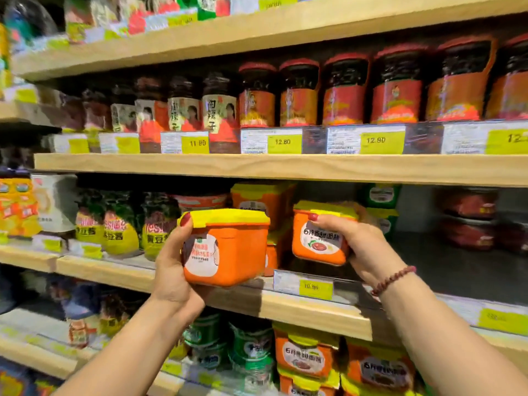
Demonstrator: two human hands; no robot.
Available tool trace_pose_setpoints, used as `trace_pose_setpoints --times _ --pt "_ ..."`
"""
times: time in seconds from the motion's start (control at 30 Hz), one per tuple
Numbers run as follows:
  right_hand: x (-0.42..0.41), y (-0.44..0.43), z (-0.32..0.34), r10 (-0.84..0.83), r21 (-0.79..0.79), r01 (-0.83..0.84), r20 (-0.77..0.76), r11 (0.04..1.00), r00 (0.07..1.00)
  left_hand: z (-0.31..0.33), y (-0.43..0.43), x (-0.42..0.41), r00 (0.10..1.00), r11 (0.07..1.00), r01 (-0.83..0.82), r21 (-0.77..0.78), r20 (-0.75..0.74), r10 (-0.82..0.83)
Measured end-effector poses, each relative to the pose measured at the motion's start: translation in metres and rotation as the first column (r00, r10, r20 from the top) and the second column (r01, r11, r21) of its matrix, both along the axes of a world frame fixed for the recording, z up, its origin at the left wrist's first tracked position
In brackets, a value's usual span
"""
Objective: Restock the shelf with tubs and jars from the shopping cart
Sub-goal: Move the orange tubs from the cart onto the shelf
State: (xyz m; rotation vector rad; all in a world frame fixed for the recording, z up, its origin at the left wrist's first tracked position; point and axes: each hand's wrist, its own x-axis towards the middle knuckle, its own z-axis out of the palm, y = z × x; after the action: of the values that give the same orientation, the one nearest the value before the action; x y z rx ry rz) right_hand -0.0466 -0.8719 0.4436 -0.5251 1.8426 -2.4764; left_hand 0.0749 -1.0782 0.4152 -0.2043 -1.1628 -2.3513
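I hold two orange tubs with yellow lids in front of the middle wooden shelf (314, 312). My left hand (174, 270) grips the nearer orange tub (231, 250) from the side and below, thumb on its lid edge. My right hand (363, 244) grips the second orange tub (320, 238) from the right, over the shelf's front edge. Behind them, more orange tubs (263, 200) are stacked on the same shelf. The shopping cart is out of sight.
Dark jars with yellow-green labels (120, 224) fill the shelf's left part. To the right lies a bare dark stretch (457, 270) with green tubs (381, 195) and red tubs (468, 221) behind. Red-lidded jars (345, 90) line the shelf above; orange and green tubs (305, 355) sit below.
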Motion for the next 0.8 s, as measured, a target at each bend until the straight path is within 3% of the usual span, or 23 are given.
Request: trace_pose_setpoints --times 0.17,0.33,0.5,0.8 --pt "-0.014 -0.011 -0.008 -0.027 0.2 0.021 0.025 0.98 0.999 -0.008 -0.024 -0.009 0.995 0.995 0.101 0.024 -0.012 -0.1" --pt "-0.019 -0.017 -0.014 -0.073 0.378 0.09 -0.058 0.921 0.996 -0.011 -0.032 -0.016 0.982 0.983 0.186 0.016 -0.042 -0.185" --pt "-0.018 -0.006 -0.007 0.01 0.599 0.104 -0.184 0.794 0.983 -0.014 -0.032 -0.022 0.974 0.974 0.225 0.029 -0.043 -0.224" --pt "-0.014 0.02 -0.011 0.1 0.687 0.1 -0.244 0.719 0.965 -0.018 -0.019 -0.026 0.967 0.966 0.251 0.068 -0.07 -0.246"
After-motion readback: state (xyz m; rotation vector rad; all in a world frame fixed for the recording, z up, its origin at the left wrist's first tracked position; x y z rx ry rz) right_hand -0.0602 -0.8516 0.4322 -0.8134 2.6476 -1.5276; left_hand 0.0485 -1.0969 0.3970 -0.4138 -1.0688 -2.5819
